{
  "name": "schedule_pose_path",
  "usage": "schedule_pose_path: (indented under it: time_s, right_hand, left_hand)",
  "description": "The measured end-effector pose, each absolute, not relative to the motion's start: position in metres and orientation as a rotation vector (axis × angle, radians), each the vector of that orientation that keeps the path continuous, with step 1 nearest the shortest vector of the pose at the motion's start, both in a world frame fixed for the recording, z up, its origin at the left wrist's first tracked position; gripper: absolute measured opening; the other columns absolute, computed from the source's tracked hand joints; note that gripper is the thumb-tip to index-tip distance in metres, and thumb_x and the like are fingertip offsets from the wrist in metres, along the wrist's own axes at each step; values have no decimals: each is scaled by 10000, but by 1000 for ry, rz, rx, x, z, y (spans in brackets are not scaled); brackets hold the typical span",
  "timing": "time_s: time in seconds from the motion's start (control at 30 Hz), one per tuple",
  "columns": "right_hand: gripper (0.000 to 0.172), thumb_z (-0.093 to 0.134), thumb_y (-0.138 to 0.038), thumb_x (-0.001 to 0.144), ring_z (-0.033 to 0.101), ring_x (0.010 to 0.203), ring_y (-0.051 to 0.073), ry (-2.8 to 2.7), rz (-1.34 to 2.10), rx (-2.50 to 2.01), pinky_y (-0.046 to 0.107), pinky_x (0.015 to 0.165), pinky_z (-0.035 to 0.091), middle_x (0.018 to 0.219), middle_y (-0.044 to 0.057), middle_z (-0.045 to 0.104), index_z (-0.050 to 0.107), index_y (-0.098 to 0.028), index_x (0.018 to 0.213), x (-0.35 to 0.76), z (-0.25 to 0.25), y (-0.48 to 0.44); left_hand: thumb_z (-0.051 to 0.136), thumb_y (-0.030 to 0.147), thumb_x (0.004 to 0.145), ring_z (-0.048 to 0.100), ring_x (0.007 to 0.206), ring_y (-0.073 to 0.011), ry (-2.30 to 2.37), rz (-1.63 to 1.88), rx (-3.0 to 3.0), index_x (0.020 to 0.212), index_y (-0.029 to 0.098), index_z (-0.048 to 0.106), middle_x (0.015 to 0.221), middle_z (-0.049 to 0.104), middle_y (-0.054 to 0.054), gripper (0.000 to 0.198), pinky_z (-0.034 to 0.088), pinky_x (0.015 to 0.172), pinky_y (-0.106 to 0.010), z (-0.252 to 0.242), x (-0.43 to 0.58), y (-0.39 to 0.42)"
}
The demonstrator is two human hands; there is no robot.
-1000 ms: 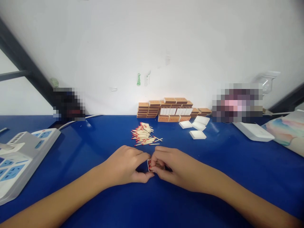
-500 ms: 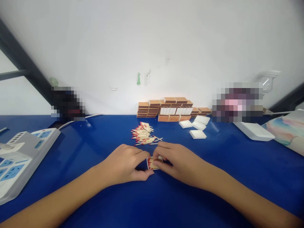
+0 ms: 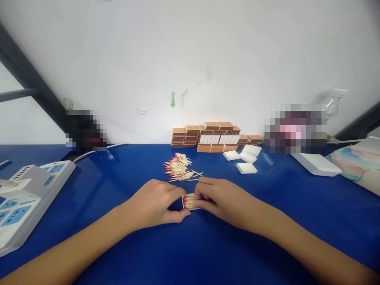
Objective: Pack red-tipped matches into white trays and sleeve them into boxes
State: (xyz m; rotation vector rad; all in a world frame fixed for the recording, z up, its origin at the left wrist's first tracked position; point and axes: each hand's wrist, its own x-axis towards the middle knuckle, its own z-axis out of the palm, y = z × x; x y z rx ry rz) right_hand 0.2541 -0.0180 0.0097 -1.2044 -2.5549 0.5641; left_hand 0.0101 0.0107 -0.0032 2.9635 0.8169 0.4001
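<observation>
A small white matchbox tray (image 3: 192, 208) lies on the blue table between my hands, with red-headed matches (image 3: 188, 201) in it. My left hand (image 3: 162, 202) grips the tray's left end, thumb at the near side and fingers at the far side. Over the right part of the tray, my right hand (image 3: 215, 198) has its thumb and fingers pinched together on the matches; its fingertips partly hide them. Just beyond the hands is a loose pile of matches (image 3: 178, 166), most heads pointing left.
Stacked matchboxes (image 3: 212, 138) stand against the wall. White trays (image 3: 247, 168) lie in front of them, to the right. A power strip (image 3: 26, 202) is at the left, a white box (image 3: 317, 165) at the right. Blurred items flank the table's back.
My right hand has shifted slightly to the right along the tray, and more of the matches shows. The tray is turned a little. My left hand keeps its grip.
</observation>
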Motion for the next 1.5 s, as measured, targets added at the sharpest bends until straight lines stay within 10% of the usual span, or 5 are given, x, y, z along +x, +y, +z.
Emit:
schedule_pose_path:
  time_s: [1.5]
  right_hand:
    - [134, 612, -260, 973, 511, 655, 137, -2346, 306, -1433, 276, 607, 337, 750, -12, 592, 642, -206, 854, 261, 9, -6]
  left_hand:
    - [685, 446, 904, 618, 625, -143, 821, 280, 2800, 950, 216, 703, 730, 681, 33, 235, 374, 590, -272, 7, 10, 7]
